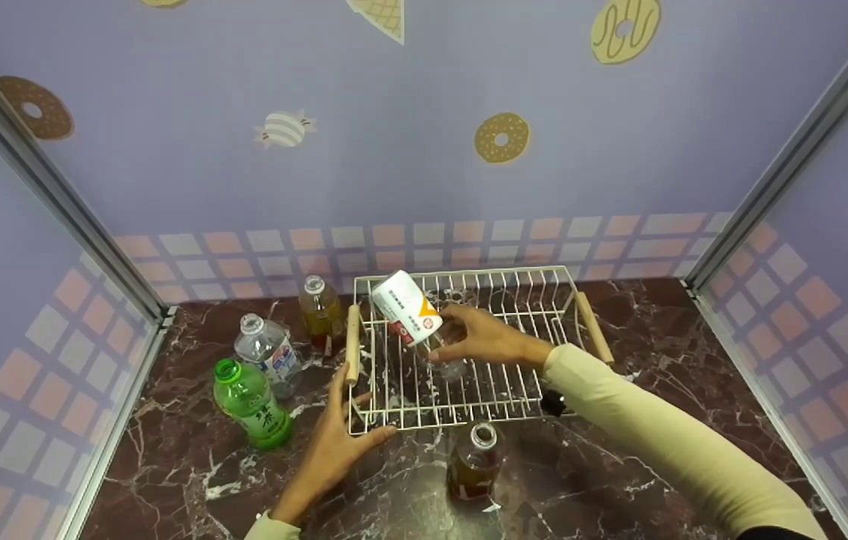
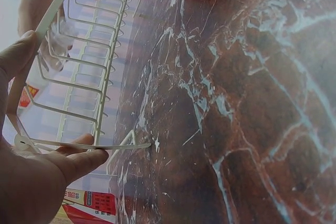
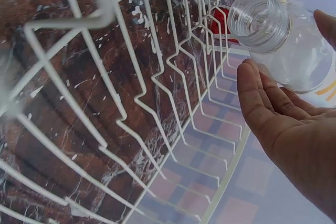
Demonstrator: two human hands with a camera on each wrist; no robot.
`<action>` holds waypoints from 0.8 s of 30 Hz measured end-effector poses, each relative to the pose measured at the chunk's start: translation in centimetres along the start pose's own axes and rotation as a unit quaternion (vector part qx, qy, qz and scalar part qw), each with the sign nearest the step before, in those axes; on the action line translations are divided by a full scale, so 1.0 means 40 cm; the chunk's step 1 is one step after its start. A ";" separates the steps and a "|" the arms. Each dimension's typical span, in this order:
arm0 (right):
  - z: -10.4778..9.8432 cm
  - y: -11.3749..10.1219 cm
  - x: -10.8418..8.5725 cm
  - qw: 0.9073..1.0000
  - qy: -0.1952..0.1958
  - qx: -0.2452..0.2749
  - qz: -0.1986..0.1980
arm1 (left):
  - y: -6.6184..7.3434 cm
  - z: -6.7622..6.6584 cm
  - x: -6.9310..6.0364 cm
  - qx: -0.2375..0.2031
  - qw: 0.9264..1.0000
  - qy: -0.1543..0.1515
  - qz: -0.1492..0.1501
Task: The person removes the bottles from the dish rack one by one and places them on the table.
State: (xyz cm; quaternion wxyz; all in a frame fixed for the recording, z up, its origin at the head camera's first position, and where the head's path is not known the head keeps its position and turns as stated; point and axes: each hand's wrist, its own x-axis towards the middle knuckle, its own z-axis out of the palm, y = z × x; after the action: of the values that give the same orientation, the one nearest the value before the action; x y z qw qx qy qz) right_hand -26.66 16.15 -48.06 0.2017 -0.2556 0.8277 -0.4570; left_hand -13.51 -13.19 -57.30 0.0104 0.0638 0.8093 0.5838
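My right hand (image 1: pixel 495 335) holds a clear bottle (image 1: pixel 407 306) with a white, orange and red label. The bottle is tilted over a cream wire dish rack (image 1: pixel 461 273), its base up to the left and its neck down among the wires. In the right wrist view the bottle's threaded mouth (image 3: pixel 258 22) has no cap, and the fingers (image 3: pixel 262 95) lie along its side. At the rack's front left corner, below the left wooden handle (image 1: pixel 353 345), my left hand (image 1: pixel 338 435) grips the frame. The left wrist view shows the thumb (image 2: pixel 21 56) on the rim.
Left of the rack stand a green bottle (image 1: pixel 251 405), a clear labelled bottle (image 1: pixel 274 358) and a bottle of amber liquid (image 1: pixel 321 313). Another uncapped bottle (image 1: pixel 475 465) with dark amber liquid stands before the rack. A patterned wall (image 1: pixel 424 180) rises behind the dark marbled table (image 1: pixel 191 420).
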 end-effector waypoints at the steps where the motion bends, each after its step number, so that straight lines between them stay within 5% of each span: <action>1: -0.002 0.002 -0.007 1.000 0.000 -0.003 -0.002 | 0.000 0.001 0.000 0.000 1.000 0.000 -0.001; 24: -0.022 0.025 -0.148 0.997 0.021 -0.065 -0.021 | -0.007 0.002 0.002 -0.019 1.000 -0.006 -0.009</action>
State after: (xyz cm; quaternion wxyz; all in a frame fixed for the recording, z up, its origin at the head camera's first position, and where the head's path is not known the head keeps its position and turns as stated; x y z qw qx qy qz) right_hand -22.71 20.77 -47.89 0.1574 -0.2759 0.8541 -0.4118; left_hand -13.62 -13.17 -57.58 0.0220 0.0598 0.7987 0.5983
